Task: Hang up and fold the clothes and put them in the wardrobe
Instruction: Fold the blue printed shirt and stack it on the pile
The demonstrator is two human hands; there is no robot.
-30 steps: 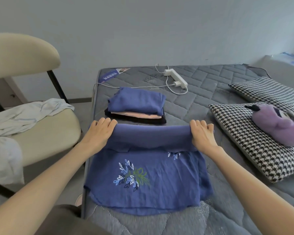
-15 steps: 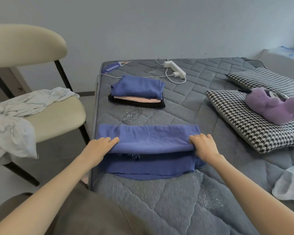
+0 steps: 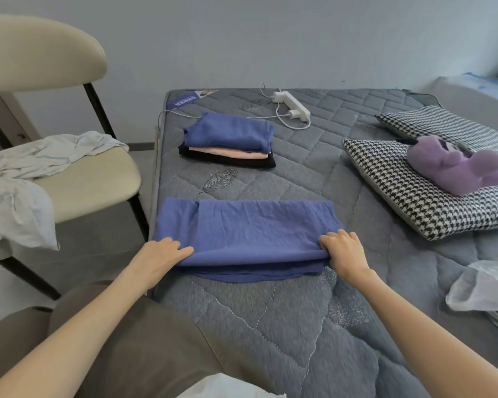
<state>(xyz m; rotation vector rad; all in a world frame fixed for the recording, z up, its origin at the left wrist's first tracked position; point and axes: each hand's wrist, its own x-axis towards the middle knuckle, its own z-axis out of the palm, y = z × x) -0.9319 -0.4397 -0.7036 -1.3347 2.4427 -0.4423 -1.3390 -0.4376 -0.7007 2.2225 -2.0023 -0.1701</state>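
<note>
A blue garment (image 3: 250, 234) lies folded into a wide band across the grey mattress (image 3: 270, 326) in front of me. My left hand (image 3: 161, 257) holds the near left corner of its top layer, fingers lying over the fold. At the near right corner my right hand (image 3: 344, 251) pinches the same folded edge with curled fingers. A lower layer of the garment shows just below the fold. Farther back sits a stack of folded clothes (image 3: 227, 145), blue on top, then pink, then black.
A beige chair (image 3: 89, 179) stands left of the bed with a crumpled white garment (image 3: 26, 173) on it. Two houndstooth pillows (image 3: 408, 196) and a purple plush toy (image 3: 454, 168) lie at the right. A white power strip (image 3: 292, 106) lies at the back, a plastic bag (image 3: 486, 285) at the right edge.
Both hands pulled the far edge of the blue garment toward me and laid it over the near part. The embroidered front is now covered.
</note>
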